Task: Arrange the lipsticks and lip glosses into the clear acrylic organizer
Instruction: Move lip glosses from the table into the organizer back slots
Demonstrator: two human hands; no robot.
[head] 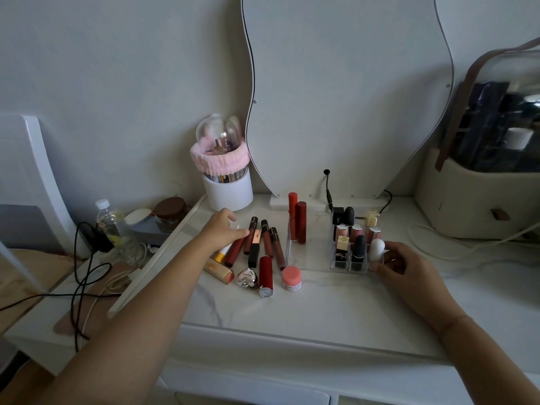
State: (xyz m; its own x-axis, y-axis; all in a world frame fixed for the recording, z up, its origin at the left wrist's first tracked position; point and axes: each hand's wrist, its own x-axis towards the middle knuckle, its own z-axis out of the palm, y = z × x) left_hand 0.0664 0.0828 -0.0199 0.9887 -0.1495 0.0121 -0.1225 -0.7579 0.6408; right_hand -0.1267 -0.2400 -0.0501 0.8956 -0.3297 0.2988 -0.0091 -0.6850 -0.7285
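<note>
A clear acrylic organizer (362,268) stands on the white marble tabletop, holding several upright lipsticks. My right hand (404,266) rests against its right front corner, fingers around a white egg-shaped lipstick (376,249) in the front right slot. Left of it stands a second clear holder (289,249) with two tall red tubes (301,222). Several lip glosses (264,239) and lipsticks lie loose on the table further left. My left hand (223,230) reaches over them, fingers touching a white-capped tube (229,247). A red lipstick (265,276) lies nearest me.
A silver heart case (247,278) and a pink jar (291,278) sit by the loose pile. A white brush holder with pink headband (228,182) stands behind, a wavy mirror (344,92) at the back, a cream bag (479,182) right. Cables and a bottle (109,223) lie left.
</note>
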